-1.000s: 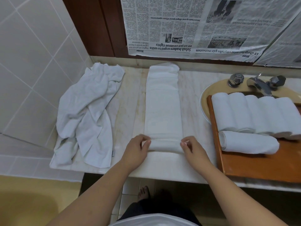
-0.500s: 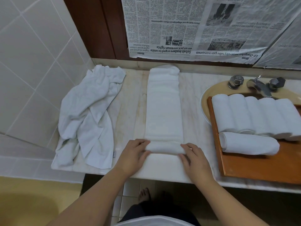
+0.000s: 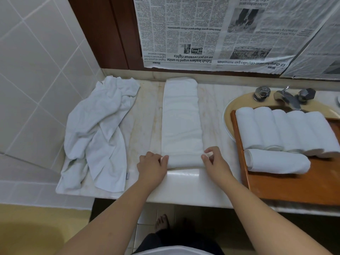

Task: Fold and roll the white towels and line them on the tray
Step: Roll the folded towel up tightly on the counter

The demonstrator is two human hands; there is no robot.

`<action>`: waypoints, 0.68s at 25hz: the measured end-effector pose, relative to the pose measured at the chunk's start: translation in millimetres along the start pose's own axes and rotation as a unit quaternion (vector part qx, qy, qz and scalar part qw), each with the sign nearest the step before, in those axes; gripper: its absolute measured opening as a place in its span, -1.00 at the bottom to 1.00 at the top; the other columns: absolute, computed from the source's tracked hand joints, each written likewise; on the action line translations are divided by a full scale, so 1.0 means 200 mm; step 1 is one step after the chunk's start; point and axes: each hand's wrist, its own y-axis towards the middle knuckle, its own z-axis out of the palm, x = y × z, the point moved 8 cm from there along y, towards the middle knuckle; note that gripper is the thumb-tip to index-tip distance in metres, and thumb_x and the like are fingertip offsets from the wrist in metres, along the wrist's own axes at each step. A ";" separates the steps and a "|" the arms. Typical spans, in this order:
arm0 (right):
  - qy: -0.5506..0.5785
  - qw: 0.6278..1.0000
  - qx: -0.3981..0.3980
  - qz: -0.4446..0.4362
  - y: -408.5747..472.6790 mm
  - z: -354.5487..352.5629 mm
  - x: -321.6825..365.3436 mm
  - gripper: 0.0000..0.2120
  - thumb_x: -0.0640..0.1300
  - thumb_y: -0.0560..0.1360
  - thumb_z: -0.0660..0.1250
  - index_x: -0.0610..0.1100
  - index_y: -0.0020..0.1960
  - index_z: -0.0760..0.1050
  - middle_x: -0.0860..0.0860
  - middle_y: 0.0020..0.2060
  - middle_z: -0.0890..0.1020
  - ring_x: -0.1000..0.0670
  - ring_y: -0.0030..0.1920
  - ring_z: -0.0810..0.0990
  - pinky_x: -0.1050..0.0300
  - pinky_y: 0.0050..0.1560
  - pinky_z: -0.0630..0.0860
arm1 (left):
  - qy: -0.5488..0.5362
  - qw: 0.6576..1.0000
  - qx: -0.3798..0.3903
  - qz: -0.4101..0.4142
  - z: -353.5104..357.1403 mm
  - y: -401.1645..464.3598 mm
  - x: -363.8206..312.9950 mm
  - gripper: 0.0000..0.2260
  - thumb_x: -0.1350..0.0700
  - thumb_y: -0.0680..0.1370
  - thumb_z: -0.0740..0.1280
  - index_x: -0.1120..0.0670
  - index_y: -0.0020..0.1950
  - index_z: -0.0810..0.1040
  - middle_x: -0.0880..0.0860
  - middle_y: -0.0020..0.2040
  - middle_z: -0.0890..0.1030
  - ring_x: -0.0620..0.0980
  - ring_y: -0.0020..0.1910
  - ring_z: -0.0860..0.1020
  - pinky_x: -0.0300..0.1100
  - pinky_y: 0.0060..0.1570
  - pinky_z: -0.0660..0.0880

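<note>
A white towel folded into a long strip (image 3: 181, 118) lies on the marble counter, running away from me. Its near end is rolled into a short roll (image 3: 184, 161). My left hand (image 3: 151, 165) pinches the roll's left end and my right hand (image 3: 215, 161) pinches its right end. A wooden tray (image 3: 294, 188) sits at the right over the sink. It carries a row of several rolled white towels (image 3: 285, 131) and one more roll (image 3: 277, 161) lying crosswise in front of them.
A crumpled white towel (image 3: 99, 133) lies on the counter's left end beside the tiled wall. The faucet and taps (image 3: 287, 96) stand behind the tray. Newspaper (image 3: 230, 32) covers the wall above. The counter's front edge is just below my hands.
The roll has grown and moved a little farther up the strip. My fingers have shifted from lying over the roll to pinching its ends.
</note>
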 end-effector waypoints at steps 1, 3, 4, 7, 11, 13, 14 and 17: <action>-0.008 0.999 -0.027 -0.021 -0.01 -0.01 0.02 -0.92 0.01 0.69 0.24 0.07 0.14 0.48 0.08 -0.03 0.55 0.05 -0.03 0.57 0.23 -0.09 0.47 | -0.031 0.999 -0.035 0.018 -0.01 -0.02 -0.02 -0.70 -0.14 0.70 0.20 0.02 0.13 0.61 -0.02 0.07 0.49 0.06 0.13 0.39 -0.07 0.07 0.35; -0.081 0.983 -0.110 -0.124 -0.08 -0.02 0.06 -0.91 -0.11 0.65 0.33 -0.03 0.10 0.61 0.08 0.04 0.56 0.04 0.02 0.54 0.22 0.02 0.50 | -0.068 0.989 -0.099 0.087 -0.03 -0.08 -0.06 -0.89 0.04 0.67 0.32 0.02 0.15 0.59 -0.06 0.01 0.46 -0.01 0.03 0.37 -0.14 0.01 0.38; -0.120 0.968 -0.136 -0.176 -0.12 0.01 0.06 -0.89 -0.16 0.62 0.38 -0.09 0.11 0.65 0.04 0.10 0.59 0.02 0.07 0.54 0.13 0.08 0.55 | -0.042 0.983 -0.117 0.136 -0.02 -0.10 -0.09 -0.92 0.17 0.63 0.38 0.05 0.11 0.60 -0.04 0.00 0.47 -0.01 -0.01 0.37 -0.12 -0.06 0.45; -0.164 0.951 -0.129 -0.227 -0.20 0.06 -0.03 -0.72 -0.12 0.57 0.47 -0.08 0.27 0.63 0.00 0.30 0.60 -0.03 0.20 0.55 -0.05 0.22 0.56 | 0.046 0.960 -0.125 0.245 0.05 -0.18 -0.11 -0.61 0.41 0.41 0.49 0.17 0.20 0.63 0.09 0.16 0.61 0.06 0.09 0.42 0.00 -0.08 0.65; -0.156 0.953 -0.118 -0.231 -0.21 0.06 -0.05 -0.66 -0.12 0.54 0.49 -0.07 0.31 0.61 0.01 0.30 0.58 -0.07 0.20 0.58 -0.13 0.20 0.57 | 0.034 0.953 -0.105 0.284 0.10 -0.26 -0.03 -0.58 0.18 0.61 0.42 0.20 0.46 0.51 0.15 0.40 0.56 0.11 0.28 0.50 -0.02 0.29 0.55; -0.145 0.961 -0.101 -0.215 -0.20 0.06 -0.04 -0.68 -0.11 0.59 0.44 -0.06 0.33 0.59 0.02 0.28 0.57 -0.03 0.23 0.54 -0.05 0.25 0.52 | 0.004 0.968 -0.089 0.237 0.08 -0.22 0.00 -0.63 0.07 0.67 0.35 0.12 0.46 0.53 0.06 0.41 0.56 0.10 0.26 0.51 0.01 0.28 0.53; -0.138 0.964 -0.093 -0.207 -0.20 0.06 -0.04 -0.69 -0.10 0.61 0.41 -0.05 0.34 0.59 0.03 0.27 0.56 0.00 0.24 0.52 0.01 0.27 0.47 | -0.009 0.975 -0.075 0.209 0.07 -0.20 0.01 -0.65 0.04 0.69 0.31 0.07 0.47 0.53 0.01 0.41 0.55 0.09 0.25 0.50 0.02 0.28 0.52; -0.121 0.973 -0.072 -0.181 -0.17 0.05 -0.03 -0.70 -0.07 0.66 0.32 -0.03 0.38 0.56 0.08 0.21 0.52 0.06 0.19 0.47 0.13 0.28 0.41 | -0.021 0.984 -0.048 0.168 0.06 -0.16 0.00 -0.63 -0.08 0.71 0.15 -0.03 0.47 0.51 -0.10 0.39 0.53 0.05 0.24 0.45 -0.03 0.28 0.45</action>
